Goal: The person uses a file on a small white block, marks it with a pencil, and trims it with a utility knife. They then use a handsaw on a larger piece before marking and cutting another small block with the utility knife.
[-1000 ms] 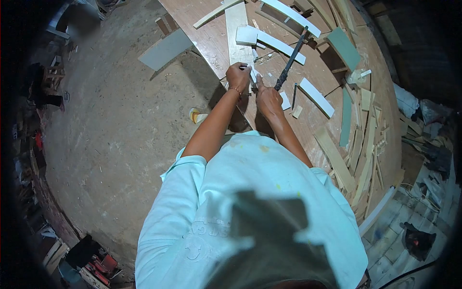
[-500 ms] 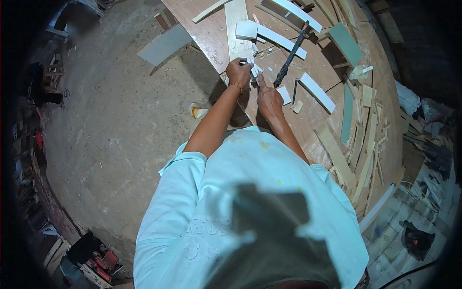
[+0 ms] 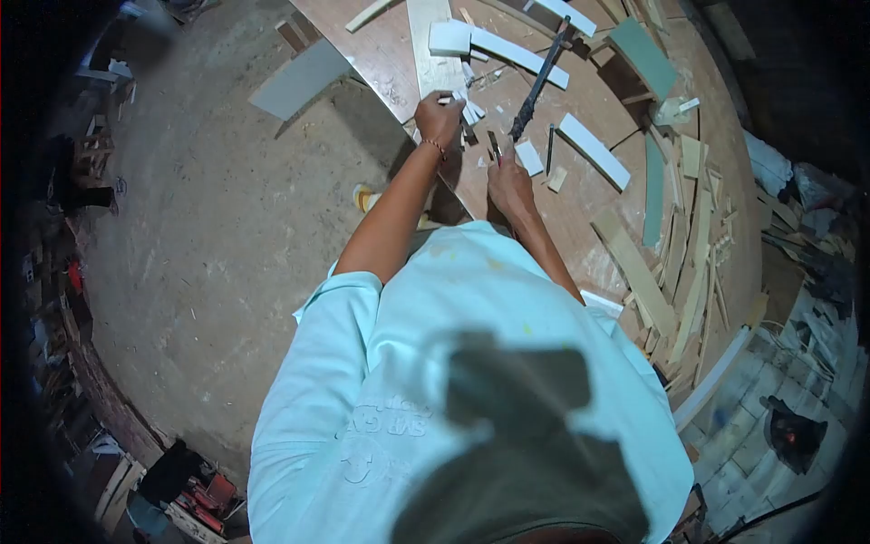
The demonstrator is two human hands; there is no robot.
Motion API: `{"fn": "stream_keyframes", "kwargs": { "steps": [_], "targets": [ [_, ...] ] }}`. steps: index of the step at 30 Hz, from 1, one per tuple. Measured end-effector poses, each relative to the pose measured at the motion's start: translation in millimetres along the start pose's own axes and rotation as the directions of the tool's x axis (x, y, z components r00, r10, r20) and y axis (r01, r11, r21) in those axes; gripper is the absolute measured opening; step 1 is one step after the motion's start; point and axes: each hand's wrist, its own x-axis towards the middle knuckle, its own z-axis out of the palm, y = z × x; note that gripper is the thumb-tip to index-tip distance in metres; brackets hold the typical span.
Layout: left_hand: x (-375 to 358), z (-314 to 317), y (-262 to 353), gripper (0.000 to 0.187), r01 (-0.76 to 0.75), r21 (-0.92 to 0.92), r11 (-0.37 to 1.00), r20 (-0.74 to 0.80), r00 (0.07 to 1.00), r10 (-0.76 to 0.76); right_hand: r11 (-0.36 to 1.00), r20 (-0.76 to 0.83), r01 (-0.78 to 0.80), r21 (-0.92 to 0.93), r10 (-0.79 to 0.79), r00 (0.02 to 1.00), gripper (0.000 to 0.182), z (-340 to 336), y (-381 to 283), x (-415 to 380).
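Observation:
My left hand [image 3: 439, 118] is closed at the table's left edge, with a small white piece [image 3: 445, 102] pinched in its fingers. Narrow white strips [image 3: 472, 111] lie just right of those fingertips. To the right, my right hand [image 3: 512, 186] is closed around a slim, knife-like tool [image 3: 494, 143] whose thin dark end points away from me. Its exact kind is too small to make out. A gap separates the tool from the white strips. Past my right fingers lie a white block [image 3: 528, 157] and a black-wrapped rod [image 3: 535, 89].
The wooden table [image 3: 489, 186] carries a pale board [image 3: 430, 54], curved white pieces [image 3: 594, 151], a black pencil-like stick [image 3: 550, 150] and a green-faced wooden piece [image 3: 641, 59]. Wood strips [image 3: 634, 272] are heaped at the right. A grey panel [image 3: 302, 82] stands off the table's left edge.
My right hand has drawn back from the white strips, so the tool now stands apart from them. My left hand stays near the strips with its white piece. The whole view has shifted slightly.

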Motion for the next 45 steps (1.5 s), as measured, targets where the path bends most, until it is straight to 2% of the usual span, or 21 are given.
{"fn": "stream_keyframes", "kwargs": {
  "steps": [2,3,4,5,7,10,16,20,28,32,34,38,40,45],
  "targets": [
    [2,-2,-5,0.030,-0.004,0.032,0.999,-0.023,1.000,0.004,0.999,0.007,0.046,0.017,-0.046,0.999,0.035,3,2,12],
    [1,-3,-6,0.030,0.035,-0.015,0.999,-0.002,0.999,-0.035,0.997,0.019,0.076,0.027,-0.076,0.997,0.030,3,-2,13],
    [1,-4,-6,0.030,0.077,-0.062,0.995,0.024,0.997,-0.075,0.988,-0.045,0.152,0.037,-0.150,0.988,0.024,2,-5,14],
    [2,-4,-7,0.030,0.075,-0.059,0.995,0.023,0.997,-0.074,0.987,-0.045,0.152,0.041,-0.151,0.988,0.024,2,-8,17],
    [5,-4,-7,0.029,0.081,-0.050,0.996,0.006,0.997,-0.080,0.990,0.004,0.111,-0.082,-0.111,0.994,0.022,-1,-18,22],
    [8,-1,-4,0.035,0.084,-0.038,0.996,-0.031,0.996,-0.085,0.979,0.029,0.079,-0.185,-0.075,0.997,0.023,-6,-27,27],
    [10,-4,0,0.033,0.114,0.003,0.993,0.050,0.992,-0.114,0.976,0.038,0.139,-0.166,-0.135,0.990,0.026,-14,-42,34],
    [13,-2,-6,0.030,0.100,-0.012,0.995,0.034,0.994,-0.099,0.968,0.033,0.189,-0.162,-0.186,0.982,0.031,-7,-42,37],
    [12,-4,-1,0.028,0.100,0.017,0.995,0.021,0.995,-0.100,0.991,0.001,0.100,-0.093,-0.101,0.995,0.032,-4,-45,36],
    [11,-4,-2,0.028,0.108,0.006,0.994,0.028,0.994,-0.108,0.991,0.045,0.087,-0.104,-0.083,0.996,0.029,-7,-51,36],
    [13,-4,-3,0.027,0.051,-0.009,0.999,0.063,0.997,-0.051,0.986,0.042,0.071,-0.150,-0.066,0.997,0.030,-3,-52,40],
    [6,-7,6,0.026,0.076,0.006,0.997,0.066,0.995,-0.076,0.989,0.070,0.019,-0.145,-0.009,0.998,0.029,-6,-57,47],
    [5,-6,6,0.025,0.001,0.021,1.000,0.012,1.000,-0.001,0.979,0.126,0.009,-0.201,0.017,0.992,0.029,-9,-60,51],
    [2,-4,8,0.026,-0.016,0.063,0.998,-0.042,0.999,0.019,0.979,0.174,0.002,-0.204,0.034,0.984,0.029,-13,-61,52]
  ]
}}
